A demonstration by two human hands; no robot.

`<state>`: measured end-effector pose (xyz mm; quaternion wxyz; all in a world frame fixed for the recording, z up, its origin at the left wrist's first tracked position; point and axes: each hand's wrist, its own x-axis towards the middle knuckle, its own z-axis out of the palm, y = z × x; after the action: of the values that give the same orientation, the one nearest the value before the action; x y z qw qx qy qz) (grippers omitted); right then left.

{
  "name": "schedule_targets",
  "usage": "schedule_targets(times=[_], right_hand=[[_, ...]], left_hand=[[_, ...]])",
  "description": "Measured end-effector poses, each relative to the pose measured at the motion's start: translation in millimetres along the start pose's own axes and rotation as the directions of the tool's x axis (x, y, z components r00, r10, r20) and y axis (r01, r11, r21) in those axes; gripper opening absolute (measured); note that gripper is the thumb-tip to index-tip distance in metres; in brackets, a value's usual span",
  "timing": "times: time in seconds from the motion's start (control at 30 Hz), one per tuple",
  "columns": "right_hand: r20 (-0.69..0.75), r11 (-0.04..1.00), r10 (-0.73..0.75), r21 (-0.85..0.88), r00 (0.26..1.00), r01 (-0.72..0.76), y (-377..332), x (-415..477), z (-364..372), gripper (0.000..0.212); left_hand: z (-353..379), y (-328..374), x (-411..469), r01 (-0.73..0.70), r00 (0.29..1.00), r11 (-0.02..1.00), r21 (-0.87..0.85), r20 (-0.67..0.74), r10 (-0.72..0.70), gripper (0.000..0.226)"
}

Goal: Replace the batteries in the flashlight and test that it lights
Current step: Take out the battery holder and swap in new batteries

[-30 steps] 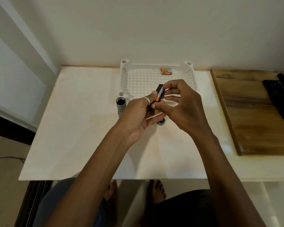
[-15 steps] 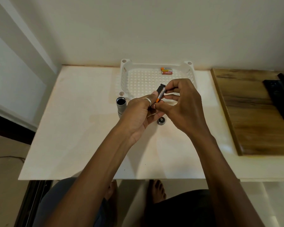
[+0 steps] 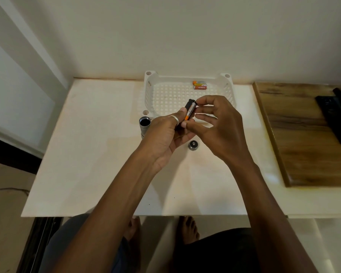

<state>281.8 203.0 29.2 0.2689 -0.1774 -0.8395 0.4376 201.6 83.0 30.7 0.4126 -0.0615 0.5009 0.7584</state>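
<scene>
My left hand (image 3: 165, 136), with a ring on one finger, grips the lower end of a black battery holder (image 3: 189, 105) that carries an orange-tipped battery (image 3: 190, 113). The fingertips of my right hand (image 3: 219, 127) pinch the holder's upper end and the battery. Both hands hover above the table, just in front of the white basket (image 3: 150, 91). The silver flashlight body (image 3: 144, 125) stands open end up, left of my left hand and partly hidden by it. Its tail cap (image 3: 193, 145) lies on the table under my hands. Two orange batteries (image 3: 200, 85) lie in the basket's far part.
The white table (image 3: 87, 146) ends at a wall behind and at its front edge near my knees. A wooden board (image 3: 303, 134) lies on the right with a black object (image 3: 337, 113) on it.
Both hands with the holder have stayed almost in place. My right fingers have shifted slightly along the battery at the holder's top.
</scene>
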Motion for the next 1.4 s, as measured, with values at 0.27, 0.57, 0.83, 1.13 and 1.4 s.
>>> schedule_targets(times=[0.27,0.57,0.83,1.13,1.4], right_hand=[[0.006,0.973,-0.147,-0.181,0.989,0.146,-5.1,-4.2,0.5,0.052],[0.014,0.914,-0.249,-0.328,0.968,0.24,-7.3,-9.1,6.3,0.041],[0.094,0.899,-0.325,-0.277,0.941,0.339,-0.4,-6.6,4.6,0.024],[-0.106,0.988,-0.131,-0.091,0.986,0.121,-1.5,0.0,-3.9,0.014],[-0.019,0.978,0.205,-0.043,0.979,-0.205,20.8,1.5,-30.3,0.021]], left_hand=[[0.2,-0.2,1.6,-0.02,0.999,0.992,0.121,-0.032,0.024,0.029],[-1.9,-3.9,3.9,-0.037,0.998,0.979,0.201,-0.033,0.045,0.026],[-3.1,-1.6,3.2,-0.037,0.999,0.992,0.124,-0.008,0.039,0.025],[0.9,-1.2,1.1,0.0,1.0,0.994,0.105,-0.017,0.002,0.028],[0.7,-3.1,2.3,0.039,0.998,0.99,0.136,-0.048,-0.032,0.023]])
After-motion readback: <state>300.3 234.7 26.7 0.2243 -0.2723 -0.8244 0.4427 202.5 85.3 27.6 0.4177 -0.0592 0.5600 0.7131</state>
